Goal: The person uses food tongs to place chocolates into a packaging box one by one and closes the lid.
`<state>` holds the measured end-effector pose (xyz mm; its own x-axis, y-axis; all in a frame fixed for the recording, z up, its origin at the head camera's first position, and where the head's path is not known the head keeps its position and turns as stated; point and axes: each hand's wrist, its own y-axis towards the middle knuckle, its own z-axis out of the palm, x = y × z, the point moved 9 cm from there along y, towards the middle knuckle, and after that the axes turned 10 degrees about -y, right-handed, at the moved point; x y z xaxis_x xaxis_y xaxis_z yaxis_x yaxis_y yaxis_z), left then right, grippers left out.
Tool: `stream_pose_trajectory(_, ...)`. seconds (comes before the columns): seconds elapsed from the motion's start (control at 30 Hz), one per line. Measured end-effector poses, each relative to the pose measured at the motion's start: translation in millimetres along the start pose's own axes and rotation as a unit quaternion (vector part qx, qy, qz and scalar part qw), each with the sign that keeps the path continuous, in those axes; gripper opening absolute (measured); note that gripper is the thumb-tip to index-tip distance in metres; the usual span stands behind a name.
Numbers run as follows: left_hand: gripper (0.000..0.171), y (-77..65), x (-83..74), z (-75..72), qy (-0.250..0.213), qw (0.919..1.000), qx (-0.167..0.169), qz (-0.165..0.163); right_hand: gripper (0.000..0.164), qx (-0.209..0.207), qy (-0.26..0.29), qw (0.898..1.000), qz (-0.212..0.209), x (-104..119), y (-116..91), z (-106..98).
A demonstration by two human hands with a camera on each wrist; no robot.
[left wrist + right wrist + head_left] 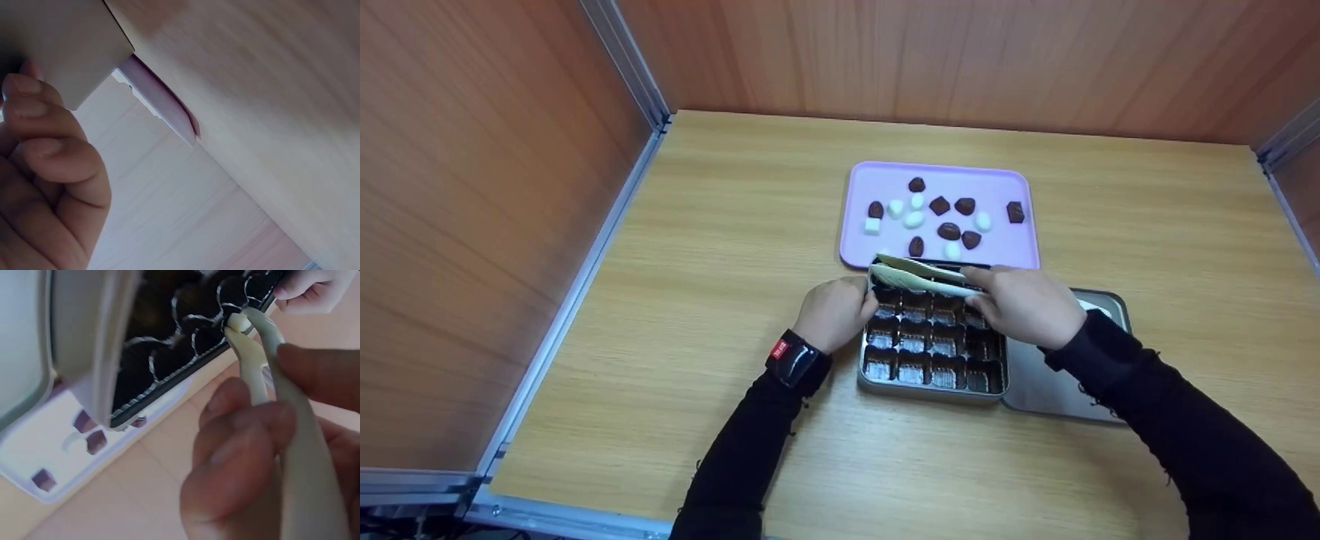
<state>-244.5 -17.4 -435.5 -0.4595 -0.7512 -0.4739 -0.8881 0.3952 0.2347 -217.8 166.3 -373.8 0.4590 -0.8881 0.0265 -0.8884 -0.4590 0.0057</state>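
Observation:
My right hand (pixel 1027 304) holds pale plastic tongs (pixel 911 280) between thumb and fingers. Their tips close around a small white chocolate (pixel 239 322) at a corner compartment of the dark divided insert (pixel 163 343), as the right wrist view shows. This insert sits in a metal tin (pixel 934 395). At the tin's far left side my left hand (pixel 834 311) grips the wall, fingers curled against it in the left wrist view. In the head view the tongs cover part of the far row of compartments.
Behind the tin lies a lilac tray (pixel 855 244) with several dark chocolates (pixel 949 231) and white chocolates (pixel 913 220). A metal lid (pixel 1054 382) lies to the tin's right, partly under my right forearm. Wooden panels (pixel 945 60) border the table.

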Motion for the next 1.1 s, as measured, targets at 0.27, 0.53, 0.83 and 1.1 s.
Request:
stream_pose_trajectory(0.27, 0.025, -0.1, 1.0, 0.3, -0.002, 1.0000, 0.004, -0.006, 0.040, 0.039, 0.003, 0.999, -0.004, 4.5, 6.2, -2.3)
stream_pose_trajectory(0.53, 0.024, 0.7, 0.9, -0.1, -0.007, 0.9999, 0.005, -0.008, 0.047, 0.040, 0.004, 0.999, -0.018, 3.7, 6.0, -5.1)
stream_pose_trajectory(0.83, 0.023, 0.2, 0.8, 0.2, -0.005, 0.9999, 0.011, -0.008, 0.048, 0.051, 0.038, 0.998, -0.008, -4.5, 5.0, -5.9)
stream_pose_trajectory(1.1, 0.026, 0.0, 1.5, 0.9, -0.006, 0.9998, 0.017, -0.010, 0.045, -0.007, 0.065, 0.996, 0.063, -54.6, -8.8, -21.4)
